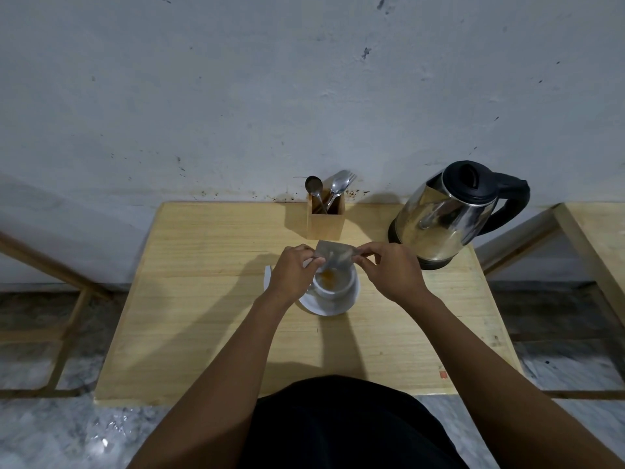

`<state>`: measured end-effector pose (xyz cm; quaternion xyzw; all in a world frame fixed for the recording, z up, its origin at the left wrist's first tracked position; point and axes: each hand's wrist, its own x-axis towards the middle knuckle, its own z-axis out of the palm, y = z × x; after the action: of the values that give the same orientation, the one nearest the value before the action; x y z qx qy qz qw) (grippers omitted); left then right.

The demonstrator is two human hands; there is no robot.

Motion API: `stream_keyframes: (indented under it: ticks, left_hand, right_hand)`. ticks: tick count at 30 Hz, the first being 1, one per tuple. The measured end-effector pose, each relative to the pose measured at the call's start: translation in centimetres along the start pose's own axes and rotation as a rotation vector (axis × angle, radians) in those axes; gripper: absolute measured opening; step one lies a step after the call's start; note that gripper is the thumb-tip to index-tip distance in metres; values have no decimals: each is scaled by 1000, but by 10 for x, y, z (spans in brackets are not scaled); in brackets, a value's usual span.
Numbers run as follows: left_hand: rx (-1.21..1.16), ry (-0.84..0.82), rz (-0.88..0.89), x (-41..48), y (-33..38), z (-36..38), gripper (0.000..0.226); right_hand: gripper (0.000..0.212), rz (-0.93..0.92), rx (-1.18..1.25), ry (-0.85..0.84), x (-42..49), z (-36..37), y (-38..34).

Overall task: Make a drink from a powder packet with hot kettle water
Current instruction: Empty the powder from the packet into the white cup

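A white cup [334, 288] stands on a white saucer [341, 306] in the middle of the wooden table [203, 299]. Orange-brown powder lies in the cup's bottom. A silvery powder packet [334, 253] is tipped over the cup's far rim. My left hand [292, 270] pinches the packet's left edge and my right hand [389, 269] pinches its right edge. A steel kettle [446, 214] with a black lid and handle stands at the table's back right.
A wooden holder [325, 216] with spoons and a fork stands at the back edge of the table, just behind the cup. A wall rises right behind the table. Wooden frames flank the table on both sides.
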<state>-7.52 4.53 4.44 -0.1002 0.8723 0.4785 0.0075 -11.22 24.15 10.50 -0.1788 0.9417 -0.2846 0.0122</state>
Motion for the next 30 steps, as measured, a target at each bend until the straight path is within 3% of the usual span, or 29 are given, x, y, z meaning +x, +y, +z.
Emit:
stream_keyframes:
  ticks: [17,20,30]
  left_hand:
    - [53,22,13,-5,5,1,22]
    - [41,21,6,-6,5,0,20]
    - [19,44,30,-4,6,-1,17]
  right_hand:
    - [13,76,19,40,1,13,7]
    - [14,62,23,-41,0,12,8]
    - [19,106,26,31,0,12,9]
